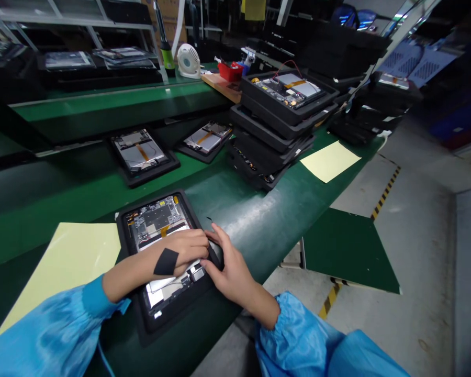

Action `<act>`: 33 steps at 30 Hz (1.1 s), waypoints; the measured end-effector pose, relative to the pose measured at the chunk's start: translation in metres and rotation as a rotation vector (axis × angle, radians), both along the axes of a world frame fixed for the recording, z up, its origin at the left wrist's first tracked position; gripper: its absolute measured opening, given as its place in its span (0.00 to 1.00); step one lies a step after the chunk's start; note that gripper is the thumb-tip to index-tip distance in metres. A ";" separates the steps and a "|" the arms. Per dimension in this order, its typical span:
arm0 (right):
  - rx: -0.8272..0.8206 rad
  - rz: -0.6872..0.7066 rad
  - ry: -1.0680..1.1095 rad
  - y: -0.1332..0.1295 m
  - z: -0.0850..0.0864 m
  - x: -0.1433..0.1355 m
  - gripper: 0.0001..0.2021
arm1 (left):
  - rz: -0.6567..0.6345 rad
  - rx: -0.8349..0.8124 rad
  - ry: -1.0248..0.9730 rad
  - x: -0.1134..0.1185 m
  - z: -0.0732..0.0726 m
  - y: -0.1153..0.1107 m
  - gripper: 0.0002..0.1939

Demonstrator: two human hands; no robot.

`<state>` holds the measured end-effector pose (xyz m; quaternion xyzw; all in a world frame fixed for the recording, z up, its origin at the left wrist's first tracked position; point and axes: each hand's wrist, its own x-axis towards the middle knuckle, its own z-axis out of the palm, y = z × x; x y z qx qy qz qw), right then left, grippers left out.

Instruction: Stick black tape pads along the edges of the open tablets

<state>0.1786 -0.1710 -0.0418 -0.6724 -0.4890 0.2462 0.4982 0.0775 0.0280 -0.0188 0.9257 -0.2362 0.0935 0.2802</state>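
An opened tablet [153, 219] with bare circuit board, silver battery and orange tape lies in a black foam tray [188, 201] before me. My left hand [186, 248] reaches across it, fingers bent together at the tray's right edge. A black square patch [166, 262] sticks to the back of that hand. My right hand [230, 269] meets it from the right, thumb and fingers curled about the same edge, fingertips close to the left ones. What lies between the fingers of either hand is hidden. A small thin black strip [209, 219] shows by the right index fingertip.
Two more opened tablets in trays [141, 152] [208, 137] lie behind. A stack of black trays [267, 141] stands at the back right. Yellow sheets [332, 161] [66, 262] rest on the green bench. A white fan [189, 61] and red bin [230, 71] are farther back.
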 end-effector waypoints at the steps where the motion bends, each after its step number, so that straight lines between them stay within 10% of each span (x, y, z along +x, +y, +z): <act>1: 0.009 -0.001 -0.005 0.000 0.000 0.000 0.37 | -0.013 -0.002 0.042 0.000 0.002 -0.004 0.19; 19: -0.013 -0.003 0.008 -0.001 -0.004 -0.001 0.37 | 0.107 0.119 0.102 0.013 -0.011 0.066 0.15; 24: 0.077 -0.080 -0.082 0.004 0.018 0.011 0.14 | 0.212 0.054 -0.048 0.012 -0.022 0.060 0.14; 29: -0.148 0.281 0.032 0.034 0.054 0.045 0.03 | 0.278 0.031 -0.093 0.012 -0.024 0.058 0.14; 33: -0.263 0.423 -0.021 0.067 0.048 0.062 0.02 | 0.327 0.021 -0.079 0.012 -0.021 0.057 0.14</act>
